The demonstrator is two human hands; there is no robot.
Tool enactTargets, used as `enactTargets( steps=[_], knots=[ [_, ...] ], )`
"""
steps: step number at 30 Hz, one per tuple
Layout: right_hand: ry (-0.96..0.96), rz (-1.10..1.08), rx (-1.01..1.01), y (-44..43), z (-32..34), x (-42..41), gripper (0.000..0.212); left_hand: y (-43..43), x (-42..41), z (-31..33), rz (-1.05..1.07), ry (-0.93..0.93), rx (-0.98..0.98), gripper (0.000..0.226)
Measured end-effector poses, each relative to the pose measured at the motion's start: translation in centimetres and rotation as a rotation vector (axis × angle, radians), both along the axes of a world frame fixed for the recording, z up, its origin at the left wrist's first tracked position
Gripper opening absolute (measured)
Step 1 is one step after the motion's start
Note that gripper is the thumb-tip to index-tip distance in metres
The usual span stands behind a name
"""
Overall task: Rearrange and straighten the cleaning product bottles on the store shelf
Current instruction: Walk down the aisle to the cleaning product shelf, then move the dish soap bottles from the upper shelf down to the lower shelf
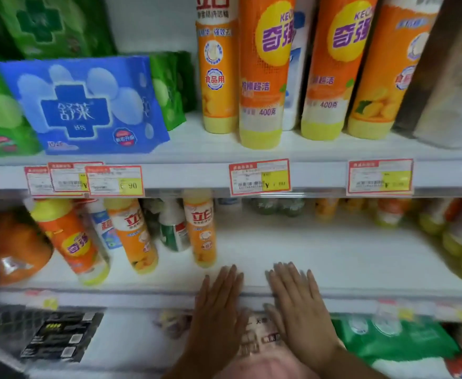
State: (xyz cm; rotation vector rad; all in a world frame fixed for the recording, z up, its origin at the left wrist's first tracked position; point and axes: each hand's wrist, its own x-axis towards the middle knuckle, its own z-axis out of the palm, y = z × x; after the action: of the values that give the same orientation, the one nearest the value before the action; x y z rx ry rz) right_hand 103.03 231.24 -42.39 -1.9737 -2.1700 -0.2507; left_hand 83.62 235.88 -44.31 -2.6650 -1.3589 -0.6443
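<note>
Several orange and yellow cleaning bottles (262, 77) stand upright on the upper shelf (224, 149), at centre and right. On the middle shelf (292, 242), more orange bottles (199, 228) stand at the left, one of them (71, 239) leaning. A green and white bottle (173, 231) sits among them. Further bottles (454, 236) line the right side, blurred. My left hand (219, 299) and my right hand (295, 294) lie flat, fingers extended, on the middle shelf's front edge, side by side. Neither holds anything, and both are clear of the bottles.
A blue packet (87, 108) and green packets (2, 116) fill the upper shelf's left. Red and yellow price tags (260, 177) hang on the shelf rails. A large orange jug (13, 247) sits far left. Below lie green packs (394, 340) and dark packs (57, 337).
</note>
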Motion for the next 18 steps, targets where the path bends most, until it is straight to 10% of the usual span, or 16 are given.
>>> enactTargets(
  steps=[7, 18],
  knots=[
    [-0.028, -0.104, -0.058, -0.7, 0.9, -1.7, 0.059, -0.5, -3.1, 0.8, -0.016, -0.036, 0.014, 0.062],
    [0.270, -0.014, -0.049, -3.4, 7.1, -2.5, 0.126, -3.3, -6.5, 5.7, 0.080, 0.024, 0.072, 0.065]
  ],
)
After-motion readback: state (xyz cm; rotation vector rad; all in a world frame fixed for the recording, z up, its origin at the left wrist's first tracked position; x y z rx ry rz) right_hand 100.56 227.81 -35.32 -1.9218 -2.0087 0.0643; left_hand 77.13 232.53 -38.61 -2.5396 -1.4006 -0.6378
